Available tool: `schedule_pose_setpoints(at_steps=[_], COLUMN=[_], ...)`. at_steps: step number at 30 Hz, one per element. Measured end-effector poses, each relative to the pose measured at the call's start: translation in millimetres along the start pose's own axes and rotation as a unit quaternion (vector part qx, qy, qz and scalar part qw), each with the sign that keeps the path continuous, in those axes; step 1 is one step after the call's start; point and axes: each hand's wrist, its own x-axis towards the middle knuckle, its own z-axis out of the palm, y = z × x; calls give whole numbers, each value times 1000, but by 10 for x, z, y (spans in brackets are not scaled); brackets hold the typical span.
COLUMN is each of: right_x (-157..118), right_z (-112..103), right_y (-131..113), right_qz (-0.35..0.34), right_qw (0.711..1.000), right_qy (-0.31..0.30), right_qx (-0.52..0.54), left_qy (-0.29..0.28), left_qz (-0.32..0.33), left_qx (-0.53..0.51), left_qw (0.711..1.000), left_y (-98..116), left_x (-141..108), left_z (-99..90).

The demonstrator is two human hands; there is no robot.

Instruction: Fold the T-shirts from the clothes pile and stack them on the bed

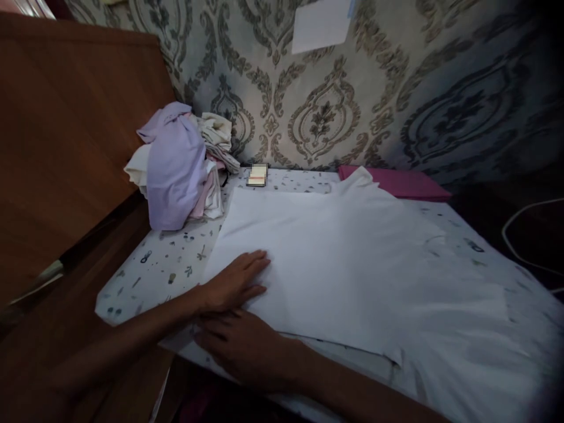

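Observation:
A white shirt-like garment (308, 252) lies spread over a pale printed cloth (171, 258), smooth on its left half and more wrinkled toward the right. My left hand (238, 282) rests flat near the garment's left end, fingers outstretched and slightly apart. Just below it, my right hand (247, 349) crosses under the left wrist at the garment's near left corner. Its fingers point left and look loosely extended, with the tips in shadow. I see nothing held in either hand.
A heap of clothes with a lilac garment (176, 164) on top sits at the left back. Behind the shirt are a small box-like item (257, 175), blurred, and a folded magenta cloth (405, 183). A wooden panel (79, 129) stands left; a patterned wall (273, 88) closes the back.

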Motion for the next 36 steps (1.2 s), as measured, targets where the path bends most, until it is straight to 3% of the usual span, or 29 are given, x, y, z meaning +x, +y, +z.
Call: schedule_pose_setpoints(at_steps=[4,8,12,15,18,21,29,33,36], right_x=[-30,-45,54,159,208,197,165,160,184], right_z=[4,-59,-162,-159,-41,114,137,128,164], right_y=[-24,-24,34,97,149,175,193,202,216], right_qz=[-8,-3,12,70,96,82,56,45,42], right_qw=[1000,1000,999,996,995,996,998,999,999], right_qy=[15,9,20,55,39,27,21,23,24], right_qx=[-21,-6,31,12,-17,-38,-17,-5,-13], left_qy=[26,105,82,67,56,40,66,94,103], left_qz=[-68,-132,-226,-262,-294,-311,-266,-249,-201], left_qx=[86,92,93,119,149,168,209,218,207], left_qw=[994,981,966,955,942,934,939,939,952], left_y=[-322,-588,-728,-899,-1087,-1210,-1304,-1157,-785], left_x=[-134,-24,605,1166,1568,1784,1889,1843,1707], left_z=[36,-279,-739,-918,-906,-836,-879,-837,-549])
